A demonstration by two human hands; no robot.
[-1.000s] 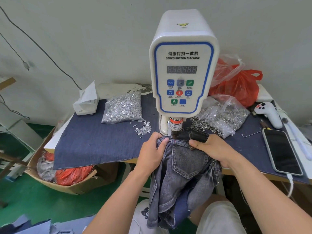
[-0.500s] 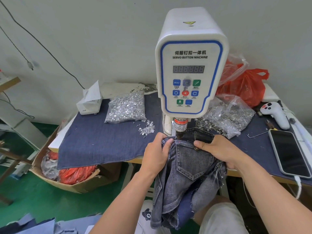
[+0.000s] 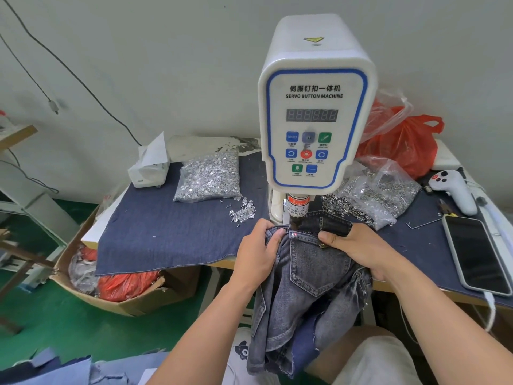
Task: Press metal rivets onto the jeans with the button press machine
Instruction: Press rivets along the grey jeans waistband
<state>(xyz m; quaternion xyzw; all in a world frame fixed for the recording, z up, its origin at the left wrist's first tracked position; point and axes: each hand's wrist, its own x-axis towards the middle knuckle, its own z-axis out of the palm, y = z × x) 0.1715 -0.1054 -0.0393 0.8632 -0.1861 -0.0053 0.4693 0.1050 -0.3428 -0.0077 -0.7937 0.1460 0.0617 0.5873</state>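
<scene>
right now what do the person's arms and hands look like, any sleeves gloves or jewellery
Both forearms are bare from the frame's bottom edge to the wrist, with no sleeves in view. The left hand and right hand wear no gloves, and no ring, watch or bracelet shows. The nails that show are short and unpainted. No markings are visible on either arm.

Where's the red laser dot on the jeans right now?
In the head view, the red laser dot sits on the grey denim jeans at the pocket's top left corner, between both hands, just below the press head.
</scene>
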